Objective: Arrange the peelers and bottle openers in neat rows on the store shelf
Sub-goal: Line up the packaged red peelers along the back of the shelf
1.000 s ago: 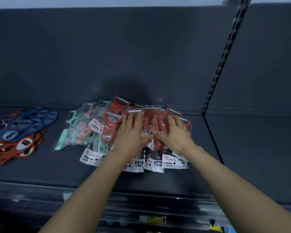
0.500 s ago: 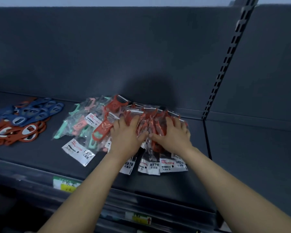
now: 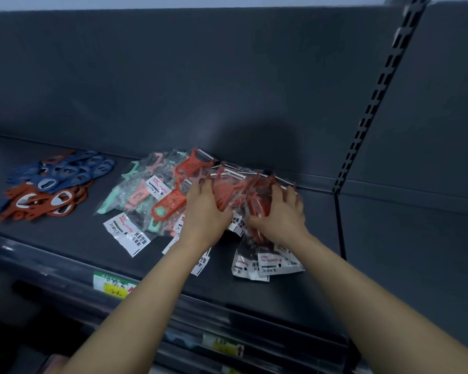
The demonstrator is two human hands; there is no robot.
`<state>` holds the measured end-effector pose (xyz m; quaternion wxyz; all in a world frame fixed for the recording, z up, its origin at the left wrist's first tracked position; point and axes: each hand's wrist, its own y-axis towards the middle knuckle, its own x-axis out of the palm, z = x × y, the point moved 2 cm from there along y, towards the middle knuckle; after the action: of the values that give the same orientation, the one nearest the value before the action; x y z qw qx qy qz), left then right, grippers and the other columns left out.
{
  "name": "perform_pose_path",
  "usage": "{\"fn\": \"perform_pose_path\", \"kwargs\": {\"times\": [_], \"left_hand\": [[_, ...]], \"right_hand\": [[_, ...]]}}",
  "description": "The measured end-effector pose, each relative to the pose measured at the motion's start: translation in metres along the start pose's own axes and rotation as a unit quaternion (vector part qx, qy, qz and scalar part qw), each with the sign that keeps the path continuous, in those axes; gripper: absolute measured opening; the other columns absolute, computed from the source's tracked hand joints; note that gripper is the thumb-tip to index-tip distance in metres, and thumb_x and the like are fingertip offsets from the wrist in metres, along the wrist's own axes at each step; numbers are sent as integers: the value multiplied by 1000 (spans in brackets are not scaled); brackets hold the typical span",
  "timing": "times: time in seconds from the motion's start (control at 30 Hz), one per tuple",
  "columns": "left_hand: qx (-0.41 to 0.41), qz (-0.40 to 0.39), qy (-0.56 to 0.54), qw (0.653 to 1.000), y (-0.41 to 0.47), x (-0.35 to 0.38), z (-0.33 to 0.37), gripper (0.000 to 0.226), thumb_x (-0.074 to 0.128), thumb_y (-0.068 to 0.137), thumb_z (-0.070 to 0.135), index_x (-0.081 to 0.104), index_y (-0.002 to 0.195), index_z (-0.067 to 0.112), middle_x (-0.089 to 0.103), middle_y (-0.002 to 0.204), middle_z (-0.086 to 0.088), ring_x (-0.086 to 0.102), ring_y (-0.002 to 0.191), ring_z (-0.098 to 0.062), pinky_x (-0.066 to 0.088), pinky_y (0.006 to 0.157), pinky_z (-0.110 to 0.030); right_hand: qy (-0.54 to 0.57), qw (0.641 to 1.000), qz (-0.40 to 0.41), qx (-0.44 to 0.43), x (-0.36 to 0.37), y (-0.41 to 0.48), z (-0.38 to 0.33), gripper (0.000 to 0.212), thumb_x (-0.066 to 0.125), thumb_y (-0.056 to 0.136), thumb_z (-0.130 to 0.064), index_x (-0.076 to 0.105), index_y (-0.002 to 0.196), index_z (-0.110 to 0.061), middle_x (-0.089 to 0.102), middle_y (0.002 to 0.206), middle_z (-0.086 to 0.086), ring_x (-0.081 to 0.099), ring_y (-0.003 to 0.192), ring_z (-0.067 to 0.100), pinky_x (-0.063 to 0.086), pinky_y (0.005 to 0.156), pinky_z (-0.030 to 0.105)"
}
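A heap of bagged peelers lies on the dark shelf (image 3: 65, 238). Orange-red peelers (image 3: 238, 190) in clear bags with white labels sit at the middle. My left hand (image 3: 204, 214) and my right hand (image 3: 280, 215) press in on this bundle from both sides, fingers curled around the bags. Mint and pink bagged peelers (image 3: 135, 195) lie loose to the left of my hands. Farther left, blue bottle openers (image 3: 68, 171) overlap red bottle openers (image 3: 43, 202) in a flat pile.
The shelf's front rail carries a green and yellow price tag (image 3: 114, 286). A slotted upright (image 3: 368, 109) divides this bay from the bare shelf (image 3: 405, 238) on the right. The dark back panel (image 3: 173, 76) stands close behind the peelers. Lower shelves show more tags.
The view has tilted and shifted, so the piles sit lower left. My hands have drawn closer together, gathering the orange-red bags into a tighter bundle.
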<state>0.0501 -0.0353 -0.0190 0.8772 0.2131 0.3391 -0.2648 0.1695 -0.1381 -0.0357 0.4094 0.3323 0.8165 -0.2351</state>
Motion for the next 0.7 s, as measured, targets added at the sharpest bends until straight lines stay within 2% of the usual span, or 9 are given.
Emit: {"fn": "perform_pose_path", "kwargs": {"times": [0.1,0.2,0.27,0.33,0.43,0.5,0.53,0.6,0.7], "left_hand": [[-25,1,11,1000,1,-2,-1,45,66,74,18,46,113,6,40,113,-7,47,102,-26,46,88,-35],[-9,20,-5,1000,3,-5,-2,49,63,80,23,38,119,8,51,109,-8,55,92,-25,49,78,-36],[11,33,-36,999,5,-10,1,45,60,86,26,32,119,12,62,92,-6,63,74,-22,54,66,-40],[20,33,-49,998,10,-13,5,43,58,89,28,31,119,15,64,86,-3,63,67,-19,55,62,-40],[31,17,-27,999,19,-9,12,51,66,84,29,34,120,11,63,98,-4,64,81,-23,54,73,-39],[23,-9,3,1000,26,-1,17,60,73,78,31,38,119,7,60,104,-9,62,90,-28,53,78,-42],[20,-21,24,999,30,4,19,63,75,75,34,39,117,5,60,106,-11,60,93,-30,52,80,-42],[27,-41,80,996,36,14,24,68,76,72,40,41,116,2,58,110,-15,57,100,-33,49,82,-42],[48,-54,189,979,44,24,28,78,73,73,47,39,125,-2,48,125,-21,45,116,-35,41,94,-43]], "right_hand": [[-27,999,-12,26,-1,-2,-1,109,71,73,-55,1,150,-22,-13,157,10,-5,143,37,10,115,50],[4,1000,1,23,-3,-4,-4,103,73,76,-35,4,150,-21,-9,156,12,4,142,36,18,114,47],[30,999,8,27,-5,-8,-3,99,73,75,-26,8,150,-20,-4,155,12,9,141,35,24,113,46],[52,998,22,36,-7,-11,-2,91,71,76,-20,14,148,-16,8,152,13,18,137,36,33,107,44],[50,996,62,48,-13,-11,-1,69,61,80,-11,26,139,-7,46,125,20,48,114,36,47,86,39],[28,995,78,61,-19,-14,0,58,54,83,-7,29,136,-5,58,107,17,56,94,31,45,68,33],[11,994,87,67,-20,-15,2,54,51,85,-6,30,135,-6,59,104,17,55,89,31,42,65,31],[-11,991,109,70,-23,-18,5,45,49,88,-9,35,131,-7,60,104,18,57,90,36,40,64,31],[-1,987,135,82,-27,-21,9,43,53,91,-19,37,130,-10,63,105,17,60,94,38,46,68,34]]}}
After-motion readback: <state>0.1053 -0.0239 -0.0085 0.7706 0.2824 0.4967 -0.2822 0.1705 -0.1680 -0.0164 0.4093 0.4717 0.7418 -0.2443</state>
